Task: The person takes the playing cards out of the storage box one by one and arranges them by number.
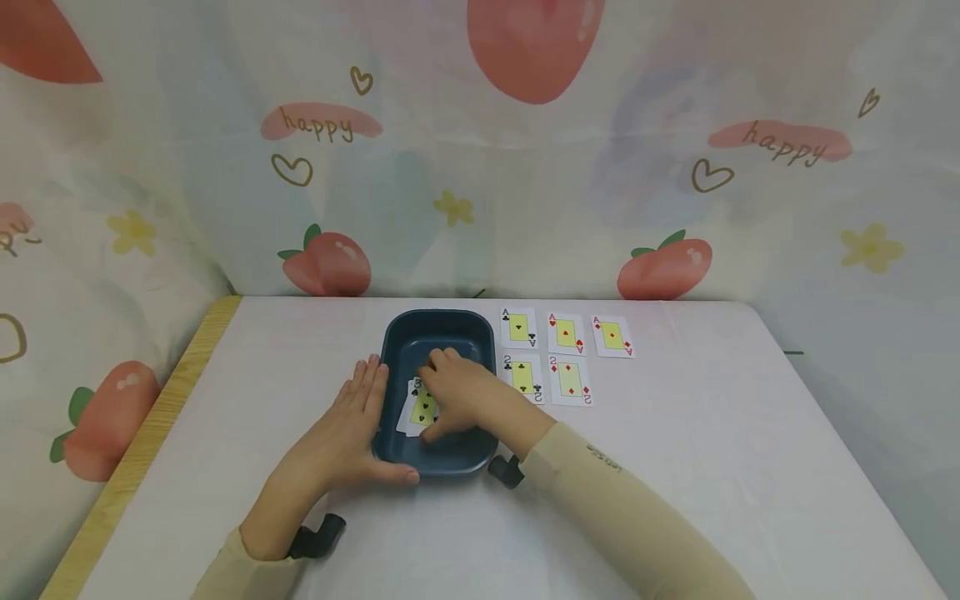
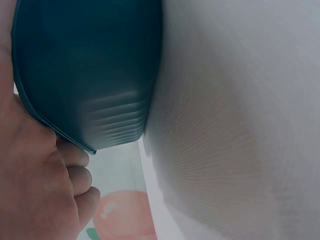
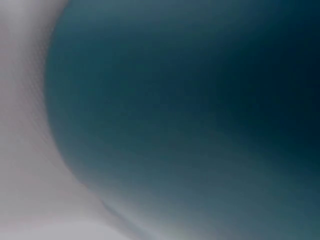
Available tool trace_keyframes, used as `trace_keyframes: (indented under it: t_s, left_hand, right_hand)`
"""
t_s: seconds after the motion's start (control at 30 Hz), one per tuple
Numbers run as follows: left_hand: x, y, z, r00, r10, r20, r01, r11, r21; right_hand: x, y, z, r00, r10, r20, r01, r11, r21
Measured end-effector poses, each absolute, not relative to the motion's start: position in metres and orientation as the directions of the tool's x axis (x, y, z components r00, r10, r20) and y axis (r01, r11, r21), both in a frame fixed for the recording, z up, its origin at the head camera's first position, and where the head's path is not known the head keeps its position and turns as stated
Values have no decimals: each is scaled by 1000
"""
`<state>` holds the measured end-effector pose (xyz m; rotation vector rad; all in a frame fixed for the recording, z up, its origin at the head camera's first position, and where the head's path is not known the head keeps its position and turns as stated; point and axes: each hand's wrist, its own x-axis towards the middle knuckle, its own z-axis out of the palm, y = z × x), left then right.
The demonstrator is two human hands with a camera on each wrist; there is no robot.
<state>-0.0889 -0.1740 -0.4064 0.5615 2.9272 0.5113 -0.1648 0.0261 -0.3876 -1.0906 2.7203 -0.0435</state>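
Note:
A dark blue rectangular tray [image 1: 438, 321] stands on the table, holding a small stack of playing cards [image 1: 422, 408]; black pips on a yellow panel show on the top card. My left hand [image 1: 352, 437] rests at the tray's near left corner, fingers straight along the left rim and thumb by the near rim. In the left wrist view its fingers [image 2: 80, 180] lie over the tray's rim. Inside the tray, my right hand [image 1: 461, 392] has its index finger and thumb at opposite ends of the top card, part of which it hides. The right wrist view holds only the blurred tray wall [image 3: 150, 110].
Right of the tray lie face-up cards in two rows: an ace of clubs [image 1: 519, 327], ace of hearts [image 1: 566, 333] and ace of diamonds [image 1: 612, 336], with a two of clubs [image 1: 522, 377] and two of diamonds [image 1: 570, 381] below. A patterned cloth [image 1: 480, 167] hangs behind the table.

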Motion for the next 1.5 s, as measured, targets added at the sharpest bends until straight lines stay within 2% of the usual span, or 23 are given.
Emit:
trace_keyframes:
  t_s: [0.6, 1.5]
  left_hand:
    - [-89, -174, -407, -925, 377, -46, 341, 878, 336]
    - [-90, -174, -407, -925, 378, -44, 341, 875, 344]
  right_hand:
    - [-169, 18, -403, -717, -672, -187, -672, 737, -69]
    - [-169, 14, -403, -699, -689, -192, -683, 723, -105]
